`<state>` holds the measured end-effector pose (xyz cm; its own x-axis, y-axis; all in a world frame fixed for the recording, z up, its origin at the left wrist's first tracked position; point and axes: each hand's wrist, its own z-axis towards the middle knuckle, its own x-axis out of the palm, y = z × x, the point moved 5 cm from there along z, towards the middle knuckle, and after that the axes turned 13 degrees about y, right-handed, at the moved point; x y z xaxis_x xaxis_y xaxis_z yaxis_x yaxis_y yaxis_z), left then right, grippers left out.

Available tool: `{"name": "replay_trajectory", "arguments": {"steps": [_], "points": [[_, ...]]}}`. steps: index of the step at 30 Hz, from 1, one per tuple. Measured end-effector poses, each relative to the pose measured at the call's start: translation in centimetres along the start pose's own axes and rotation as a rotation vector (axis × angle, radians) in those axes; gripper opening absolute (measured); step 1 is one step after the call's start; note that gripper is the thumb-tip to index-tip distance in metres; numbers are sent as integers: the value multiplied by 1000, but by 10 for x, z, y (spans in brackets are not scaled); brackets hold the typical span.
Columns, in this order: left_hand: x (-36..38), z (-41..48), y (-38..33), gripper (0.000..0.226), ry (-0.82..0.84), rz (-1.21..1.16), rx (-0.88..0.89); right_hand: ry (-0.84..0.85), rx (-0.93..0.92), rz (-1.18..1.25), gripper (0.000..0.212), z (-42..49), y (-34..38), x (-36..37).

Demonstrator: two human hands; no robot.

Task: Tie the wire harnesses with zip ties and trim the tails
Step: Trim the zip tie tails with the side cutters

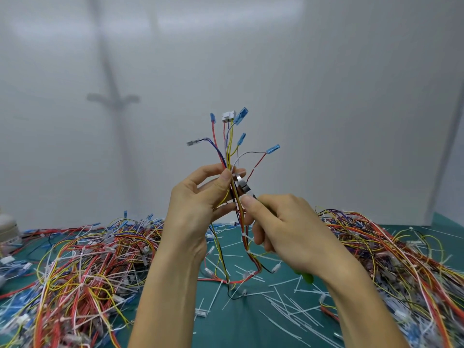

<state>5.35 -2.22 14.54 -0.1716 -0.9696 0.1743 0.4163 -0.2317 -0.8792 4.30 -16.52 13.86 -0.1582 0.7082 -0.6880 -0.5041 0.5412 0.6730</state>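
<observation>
- wire harness [229, 151]: a bundle of thin red, yellow, blue, black and white insulated wires, ended by blue sleeved terminals and one white plastic connector. it is held upright in mid-air between the two hands, above the table. the upper ends are fanned out, and the lower part is hung in a loop towards the mat; whether it touches the mat cannot be told.
- left hand [198, 197]: raised on an upright forearm, wrist bent back. the bundle is pinched between the thumb and the curled index finger, and the other fingers are loosely curled behind the wires.
- right hand [283, 227]: raised from the lower right, knuckles outward. its fingers are wrapped round the handles of the cutters, with the thumb laid straight along the top.
- cutters [242, 185]: small steel-headed nippers with green handles. the head is set against the bundle just below the left fingertips; how far the jaws are parted cannot be told.
- zip ties [244, 234]: thin white nylon, fastened round the lower harness.
- cut tails [288, 305]: thin white nylon strips, scattered on the mat.
- mat [226, 327]: a flat teal-green table cover.
- left heap [82, 259] and right heap [389, 247]: tangled multicoloured harnesses, piled at either side.
</observation>
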Motion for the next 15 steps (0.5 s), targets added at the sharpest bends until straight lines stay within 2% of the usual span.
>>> {"name": "replay_trajectory", "arguments": {"steps": [10, 15], "points": [[-1, 0, 2, 11, -52, 12, -5, 1, -21, 67, 51, 2, -6, 1], [-14, -2, 1, 8, -142, 47, -37, -165, -38, 233, 48, 3, -8, -9]]}}
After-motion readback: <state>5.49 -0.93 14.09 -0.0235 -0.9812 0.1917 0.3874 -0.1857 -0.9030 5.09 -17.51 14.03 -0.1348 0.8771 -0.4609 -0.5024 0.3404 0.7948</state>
